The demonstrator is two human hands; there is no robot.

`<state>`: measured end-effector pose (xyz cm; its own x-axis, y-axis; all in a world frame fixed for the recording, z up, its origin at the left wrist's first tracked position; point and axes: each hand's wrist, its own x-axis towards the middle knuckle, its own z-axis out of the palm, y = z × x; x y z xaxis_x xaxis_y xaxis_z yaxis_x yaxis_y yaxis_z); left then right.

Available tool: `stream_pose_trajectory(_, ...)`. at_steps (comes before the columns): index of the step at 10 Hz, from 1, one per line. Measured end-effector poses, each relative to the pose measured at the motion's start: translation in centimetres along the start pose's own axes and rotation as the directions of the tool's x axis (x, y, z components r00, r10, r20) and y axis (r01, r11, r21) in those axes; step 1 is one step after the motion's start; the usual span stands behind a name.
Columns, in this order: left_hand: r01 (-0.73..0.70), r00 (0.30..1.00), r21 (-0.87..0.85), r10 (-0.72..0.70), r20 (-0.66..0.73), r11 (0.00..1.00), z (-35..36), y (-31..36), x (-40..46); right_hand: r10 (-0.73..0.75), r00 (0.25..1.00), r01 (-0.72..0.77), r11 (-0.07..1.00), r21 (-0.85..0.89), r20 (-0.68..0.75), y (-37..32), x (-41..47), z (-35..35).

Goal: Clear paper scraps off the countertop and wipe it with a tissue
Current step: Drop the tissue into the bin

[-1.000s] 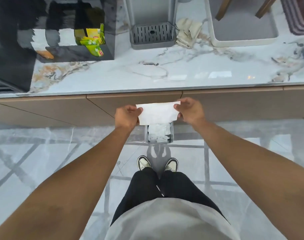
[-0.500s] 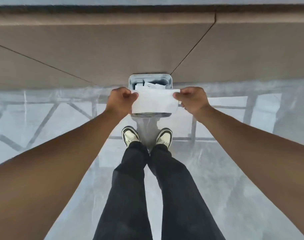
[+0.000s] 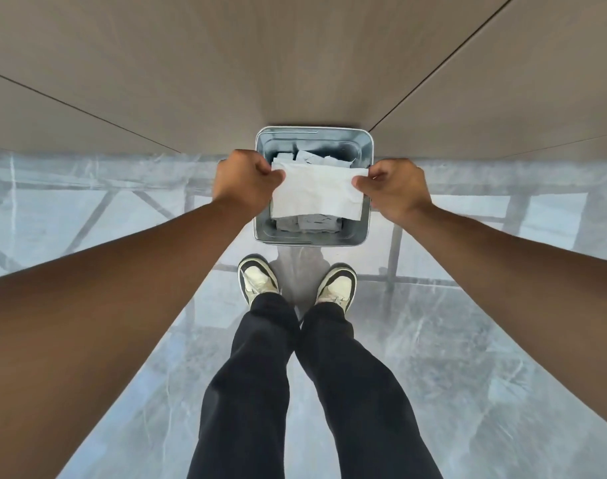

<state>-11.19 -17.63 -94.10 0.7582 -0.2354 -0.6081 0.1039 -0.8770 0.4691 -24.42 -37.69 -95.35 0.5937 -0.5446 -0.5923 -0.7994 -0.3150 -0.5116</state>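
A white tissue (image 3: 315,190) is stretched flat between both hands, directly above a square metal bin (image 3: 312,238) on the floor. My left hand (image 3: 245,179) pinches the tissue's left edge. My right hand (image 3: 395,188) pinches its right edge. Crumpled white paper scraps (image 3: 307,223) lie inside the bin, partly hidden under the tissue. The countertop is out of view.
The bin stands against brown cabinet fronts (image 3: 295,63). My two feet in black-and-cream shoes (image 3: 258,280) stand just in front of the bin on a glossy grey marble floor (image 3: 433,340).
The view has tilted down, so the countertop has left the frame. Both hands have lowered the tissue to just over the bin's opening.
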Motion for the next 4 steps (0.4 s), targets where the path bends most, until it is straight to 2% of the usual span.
stream_pose_trajectory(2,-0.009,1.000,0.146,0.006,0.018,0.989,-0.5,0.9,0.3,-0.017,1.000,0.016,0.999,-0.035,-0.020,-0.2,-0.4,0.1)
stream_pose_trajectory(3,0.002,1.000,0.175,-0.003,0.006,0.985,-1.6,1.6,-0.3,-0.074,0.994,0.068,0.995,-0.076,-0.075,-1.0,-1.0,-1.1)
stream_pose_trajectory(4,-0.004,1.000,0.166,0.003,0.008,0.986,-2.6,1.7,-1.1,-0.095,0.993,0.090,0.993,-0.078,-0.068,-1.7,-1.7,-2.3)
